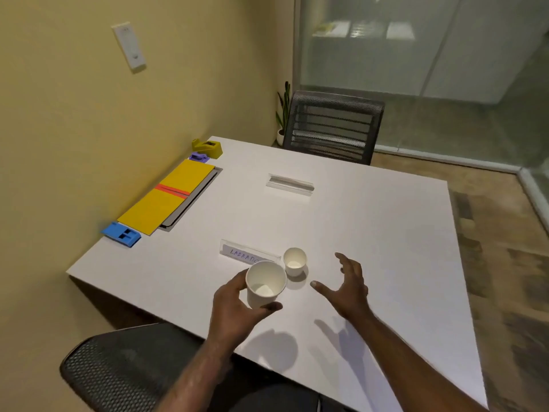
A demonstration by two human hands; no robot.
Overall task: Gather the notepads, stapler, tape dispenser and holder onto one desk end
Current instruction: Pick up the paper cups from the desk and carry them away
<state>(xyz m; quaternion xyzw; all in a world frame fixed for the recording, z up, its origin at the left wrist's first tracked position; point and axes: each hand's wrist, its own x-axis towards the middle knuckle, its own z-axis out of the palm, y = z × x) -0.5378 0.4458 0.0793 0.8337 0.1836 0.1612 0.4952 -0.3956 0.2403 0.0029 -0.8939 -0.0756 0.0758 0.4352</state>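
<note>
In the head view, a white paper cup (265,284) is held by the left hand (237,310), lifted off the white desk (371,233). The right hand (347,285) is spread wide and empty, near a smaller cup (294,261) standing on the desk. Along the far left edge by the wall, the yellow notepads (169,196) are laid end to end, with the yellow tape dispenser (207,148) and purple stapler (199,157) at their far end and the blue holder (121,234) at their near end.

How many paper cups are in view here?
2. One paper cup is held in the left hand, lifted near the desk's front edge; the smaller cup stands on the desk just beyond it. None appear hidden.
</note>
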